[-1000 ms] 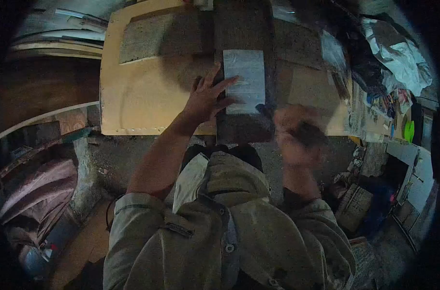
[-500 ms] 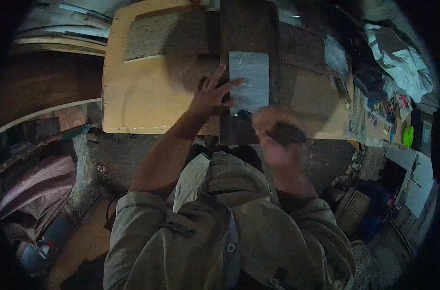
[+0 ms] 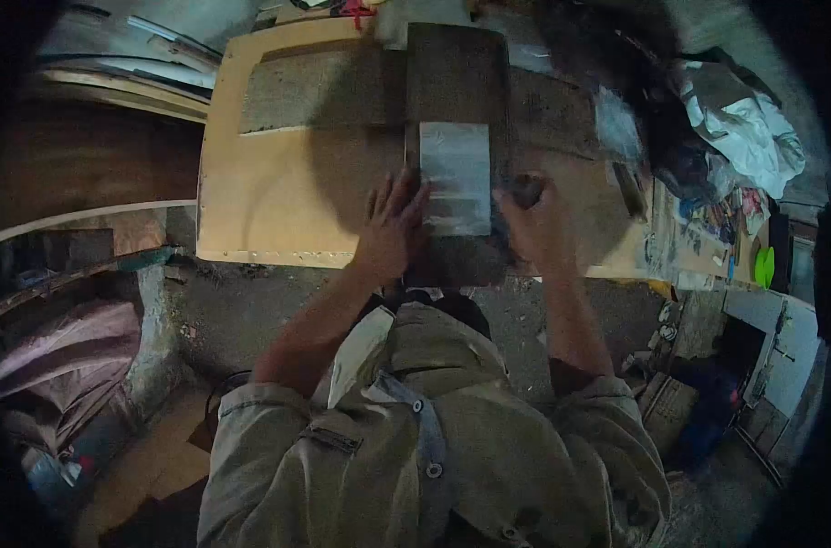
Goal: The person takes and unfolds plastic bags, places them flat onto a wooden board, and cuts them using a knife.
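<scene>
A pale rectangular sheet (image 3: 455, 169) lies on a long dark board (image 3: 457, 78), with a glossy band across its lower half. My left hand (image 3: 390, 224) rests along the sheet's left side, fingers stretched out and slightly apart, the fingertips at the board's edge. On the sheet's right side, my right hand (image 3: 539, 219) is closed around a dark rounded object (image 3: 527, 189). What kind of object it is cannot be made out in the dim light.
Beneath the board is a yellowish wooden table (image 3: 288, 201). A crumpled white plastic bag (image 3: 749, 119) and small clutter lie at the right, near a bright green round thing (image 3: 764, 267). Wood strips (image 3: 128, 91) are stacked at the far left.
My right hand, blurred near the sheet's lower edge before, is now beside its right edge with the dark object. My left hand has drawn back toward me. The whole view has shifted slightly.
</scene>
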`<move>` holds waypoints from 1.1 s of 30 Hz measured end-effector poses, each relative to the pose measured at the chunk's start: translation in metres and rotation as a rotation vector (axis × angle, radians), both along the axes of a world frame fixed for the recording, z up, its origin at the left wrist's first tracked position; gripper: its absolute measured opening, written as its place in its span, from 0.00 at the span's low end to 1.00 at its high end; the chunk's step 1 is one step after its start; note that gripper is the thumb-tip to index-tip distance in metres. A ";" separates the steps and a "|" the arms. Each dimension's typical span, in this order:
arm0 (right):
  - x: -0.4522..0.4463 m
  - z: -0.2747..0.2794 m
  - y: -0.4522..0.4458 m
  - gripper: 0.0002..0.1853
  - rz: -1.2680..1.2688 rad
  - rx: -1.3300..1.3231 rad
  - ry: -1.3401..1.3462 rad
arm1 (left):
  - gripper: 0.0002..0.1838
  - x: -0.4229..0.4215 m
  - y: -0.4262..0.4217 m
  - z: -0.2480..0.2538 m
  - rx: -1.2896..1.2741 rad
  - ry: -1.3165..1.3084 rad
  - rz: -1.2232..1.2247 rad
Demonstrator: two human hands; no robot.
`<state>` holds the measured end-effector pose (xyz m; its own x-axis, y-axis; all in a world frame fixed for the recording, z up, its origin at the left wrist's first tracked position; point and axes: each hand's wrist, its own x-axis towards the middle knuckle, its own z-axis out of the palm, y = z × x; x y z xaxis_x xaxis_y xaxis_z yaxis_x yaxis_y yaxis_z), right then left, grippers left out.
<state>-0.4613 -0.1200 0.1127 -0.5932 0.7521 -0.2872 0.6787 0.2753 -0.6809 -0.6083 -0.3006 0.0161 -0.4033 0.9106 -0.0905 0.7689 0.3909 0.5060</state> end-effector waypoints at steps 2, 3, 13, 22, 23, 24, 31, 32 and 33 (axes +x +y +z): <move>0.004 -0.033 0.003 0.34 0.061 0.082 -0.139 | 0.33 0.014 -0.004 0.004 -0.024 0.068 -0.015; 0.007 -0.048 0.005 0.37 0.070 0.057 -0.198 | 0.33 0.020 -0.002 0.008 -0.043 0.102 -0.030; 0.004 -0.029 0.013 0.38 0.164 -0.104 -0.430 | 0.43 0.059 0.017 0.015 -0.062 0.035 -0.181; 0.030 -0.094 0.033 0.35 0.146 -0.133 -0.381 | 0.36 0.065 0.031 0.019 0.184 -0.390 -0.008; 0.029 -0.092 0.034 0.35 0.149 -0.129 -0.377 | 0.36 0.064 0.032 0.022 0.187 -0.386 -0.006; 0.028 -0.091 0.032 0.35 0.118 -0.157 -0.337 | 0.36 0.064 0.032 0.025 0.220 -0.453 0.047; 0.024 -0.066 0.025 0.37 0.130 -0.097 -0.268 | 0.35 0.067 0.041 0.019 0.221 -0.529 0.150; 0.025 -0.068 0.027 0.37 0.131 -0.072 -0.241 | 0.35 0.068 0.041 0.019 0.226 -0.526 0.151; 0.027 -0.071 0.032 0.36 0.140 -0.137 -0.233 | 0.34 0.069 0.042 0.019 0.233 -0.569 0.166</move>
<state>-0.4340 -0.0880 0.0421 -0.5947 0.6127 -0.5205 0.7827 0.2934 -0.5489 -0.5390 -0.2589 0.0354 -0.4881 0.8616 -0.1396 0.2933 0.3126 0.9035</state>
